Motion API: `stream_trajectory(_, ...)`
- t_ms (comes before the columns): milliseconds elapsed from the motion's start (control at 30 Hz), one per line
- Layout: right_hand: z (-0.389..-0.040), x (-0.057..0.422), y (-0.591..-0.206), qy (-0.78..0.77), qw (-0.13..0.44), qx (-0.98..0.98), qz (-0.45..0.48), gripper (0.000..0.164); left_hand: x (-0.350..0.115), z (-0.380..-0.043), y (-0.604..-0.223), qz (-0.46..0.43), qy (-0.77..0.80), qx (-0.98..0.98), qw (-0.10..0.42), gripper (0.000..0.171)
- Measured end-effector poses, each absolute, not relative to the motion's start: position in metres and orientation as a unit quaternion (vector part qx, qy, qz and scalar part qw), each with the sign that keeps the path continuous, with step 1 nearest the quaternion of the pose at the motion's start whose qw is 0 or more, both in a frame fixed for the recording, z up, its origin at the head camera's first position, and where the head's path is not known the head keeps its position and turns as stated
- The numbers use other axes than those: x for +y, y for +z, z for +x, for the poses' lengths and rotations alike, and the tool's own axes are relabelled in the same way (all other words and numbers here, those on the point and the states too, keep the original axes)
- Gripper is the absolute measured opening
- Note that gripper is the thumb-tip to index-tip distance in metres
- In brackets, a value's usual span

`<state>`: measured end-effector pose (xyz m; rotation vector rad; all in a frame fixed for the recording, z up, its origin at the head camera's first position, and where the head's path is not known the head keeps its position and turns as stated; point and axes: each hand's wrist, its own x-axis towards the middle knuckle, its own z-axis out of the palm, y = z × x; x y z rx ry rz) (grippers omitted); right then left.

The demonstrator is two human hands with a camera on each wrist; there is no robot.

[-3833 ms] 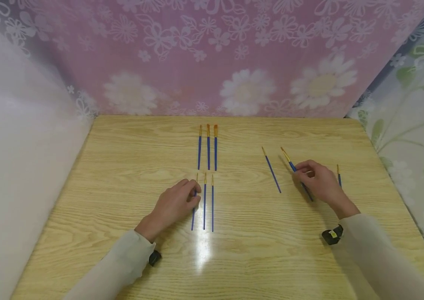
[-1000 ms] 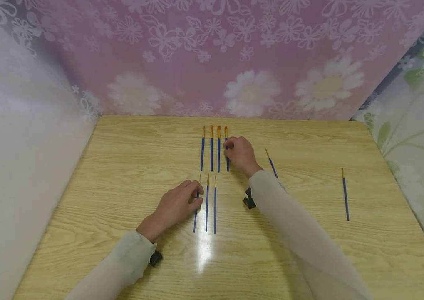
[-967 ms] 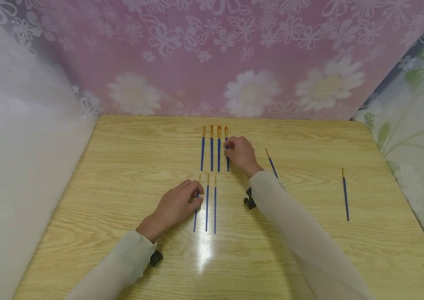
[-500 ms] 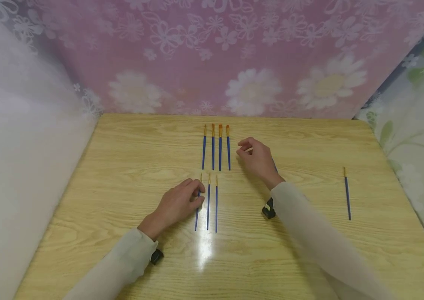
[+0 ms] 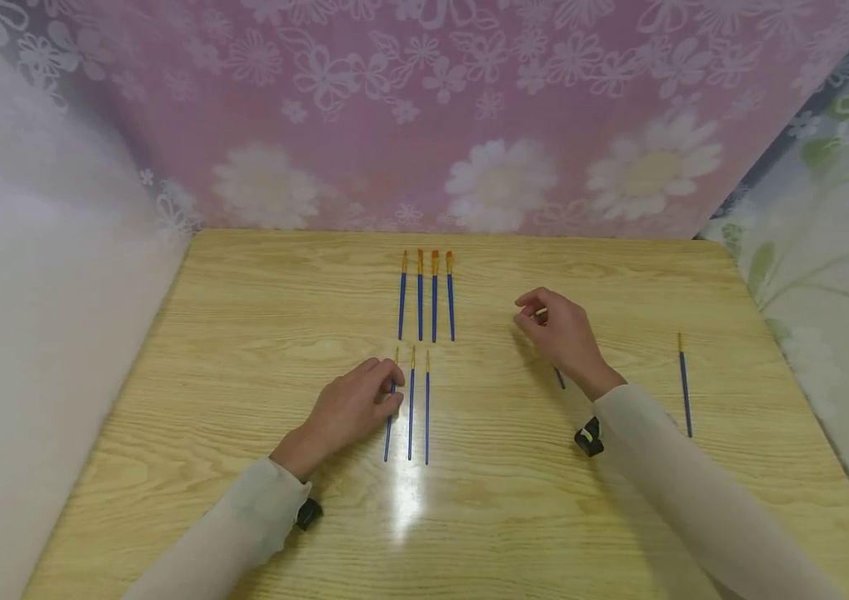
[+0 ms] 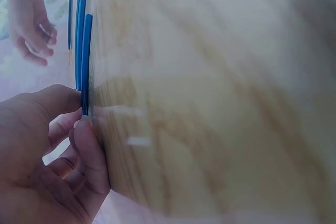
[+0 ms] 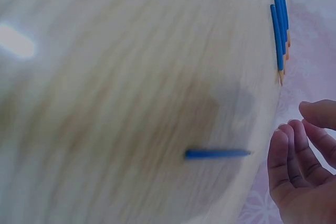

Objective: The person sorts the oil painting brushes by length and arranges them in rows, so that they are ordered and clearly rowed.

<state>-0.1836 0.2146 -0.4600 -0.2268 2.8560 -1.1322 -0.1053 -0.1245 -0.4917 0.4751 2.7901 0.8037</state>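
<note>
My left hand (image 5: pixel 349 408) pinches the leftmost thin paintbrush (image 5: pixel 387 442) of the lower row between thumb and fingers. In the left wrist view the blue handle (image 6: pixel 86 61) runs between the fingertips. Two more thin paintbrushes, one of them this brush (image 5: pixel 427 417), lie beside it. Loosely bent and holding nothing, my right hand (image 5: pixel 562 337) hovers over a slim paintbrush (image 5: pixel 560 378), hiding most of it. The right wrist view shows that brush's blue handle (image 7: pixel 218 154) on the table, apart from the fingers.
Several paintbrushes with orange bristles, including a flat one (image 5: pixel 435 300), lie side by side in an upper row. Another brush (image 5: pixel 685 387) lies alone at the right. The wooden table (image 5: pixel 244 308) meets a pink flowered backdrop (image 5: pixel 364 167) at its far edge.
My right hand has laid a paintbrush at the upper row's right end, let go, and moved right over the slim brush. The left hand has kept its place.
</note>
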Motion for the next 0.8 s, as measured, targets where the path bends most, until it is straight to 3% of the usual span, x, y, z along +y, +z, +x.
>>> stream_trajectory(800, -0.158, 0.256, -0.483, -0.29, 0.038, 0.953, -0.081, 0.025, -0.124, -0.105, -0.491, 0.16, 0.273, 0.943, 0.105, 0.014)
